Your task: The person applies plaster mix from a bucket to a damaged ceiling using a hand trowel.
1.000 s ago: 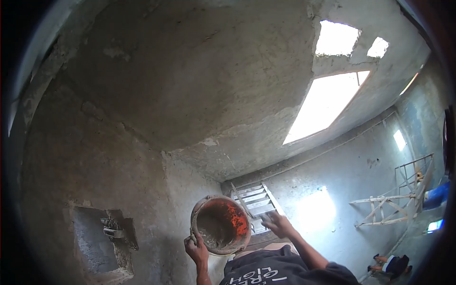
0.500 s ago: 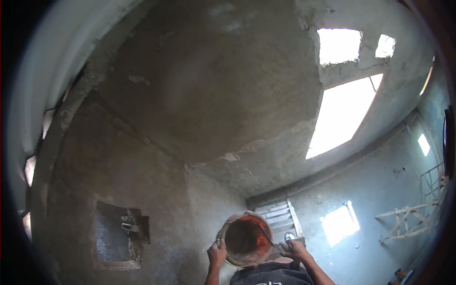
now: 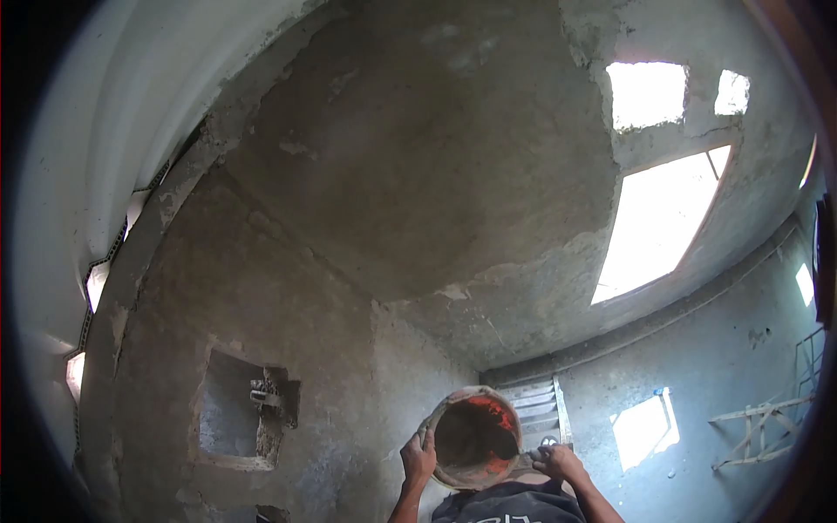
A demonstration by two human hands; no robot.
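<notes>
Only one view here, the head camera, so this is all from above. The bucket (image 3: 475, 438) sits low and a bit right of centre, up in front of the person's chest, with its mouth turned toward the camera. The inside is mostly dark and grubby with bright orange patches along the right side, and the rim's caked in grey stuff.

Left hand (image 3: 418, 455) has the bucket by its left edge, fingers wrapped on the rim. Right hand (image 3: 565, 462) is just off the other side, fingers curled around a small dark tool (image 3: 535, 455) right by the rim. It's too small to make out properly, and I can't tell if it's touching the bucket.

Below that there's a dark shirt (image 3: 510, 504) with white lettering, cut off by the frame. Behind the bucket, slightly right, is a pale slatted ladder (image 3: 534, 403). Further right there's a wooden frame (image 3: 757, 434) near the bluish wall (image 3: 610, 383). Over on the left, a rough recess (image 3: 228, 408) is cut into the grey wall, and a big bright opening (image 3: 663, 222) slants across the upper right.
</notes>
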